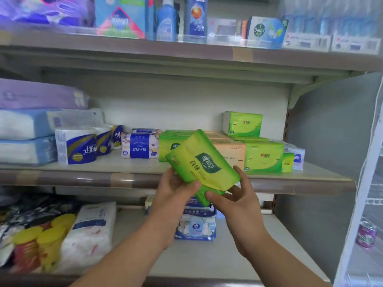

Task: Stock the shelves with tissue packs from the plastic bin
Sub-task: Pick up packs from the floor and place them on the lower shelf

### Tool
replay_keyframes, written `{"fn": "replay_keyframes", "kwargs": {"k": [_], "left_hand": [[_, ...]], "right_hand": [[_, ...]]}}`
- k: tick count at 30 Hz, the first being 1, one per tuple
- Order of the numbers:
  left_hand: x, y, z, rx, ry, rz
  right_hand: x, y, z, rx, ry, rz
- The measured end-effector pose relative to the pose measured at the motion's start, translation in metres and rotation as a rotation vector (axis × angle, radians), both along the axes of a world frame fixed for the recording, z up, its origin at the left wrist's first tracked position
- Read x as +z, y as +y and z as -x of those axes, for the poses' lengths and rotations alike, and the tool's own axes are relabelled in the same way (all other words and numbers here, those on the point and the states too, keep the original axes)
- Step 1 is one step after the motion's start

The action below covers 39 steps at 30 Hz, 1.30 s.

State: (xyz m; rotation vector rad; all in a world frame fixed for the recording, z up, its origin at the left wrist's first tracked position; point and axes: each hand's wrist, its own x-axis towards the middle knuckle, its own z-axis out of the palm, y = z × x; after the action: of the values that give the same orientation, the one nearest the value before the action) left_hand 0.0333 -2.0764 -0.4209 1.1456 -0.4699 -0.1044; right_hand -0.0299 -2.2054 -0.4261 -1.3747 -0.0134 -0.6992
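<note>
Left hand: curled round the near left corner of the green tissue pack; thumb on top.
Right hand: grips the pack's near right end; thumb on its lower edge.
Pack: held tilted in the air in front of the middle shelf; not yet resting on it.
Plastic bin: not in view.
Shelf stock: stacked green packs beside an orange pack; one green pack sits on top at the back.
Risk, grip: the slick wrapper, held only at its near end, could slip; the pack would drop to the lower shelf.
Risk, placing: pushed in tilted, it could nudge the stack; the top pack might topple.
</note>
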Motion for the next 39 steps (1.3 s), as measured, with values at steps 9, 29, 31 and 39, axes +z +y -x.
{"fn": "replay_keyframes", "kwargs": {"k": [9, 29, 31, 39], "left_hand": [[0.073, 0.076, -0.077, 0.094, -0.321, -0.575], [0.059, 0.026, -0.167, 0.473, -0.489, -1.027], [0.055, 0.019, -0.165, 0.519, -0.514, -1.027], [0.038, 0.008, -0.125, 0.93, -0.702, -0.853]], "right_hand": [[0.029, 0.011, -0.048, 0.067, 0.009, 0.246], [-0.003, 0.016, -0.109, -0.11, 0.071, 0.143], [-0.003, 0.016, -0.109, -0.114, 0.064, 0.126], [-0.011, 0.014, -0.099, -0.12, 0.028, 0.067]]}}
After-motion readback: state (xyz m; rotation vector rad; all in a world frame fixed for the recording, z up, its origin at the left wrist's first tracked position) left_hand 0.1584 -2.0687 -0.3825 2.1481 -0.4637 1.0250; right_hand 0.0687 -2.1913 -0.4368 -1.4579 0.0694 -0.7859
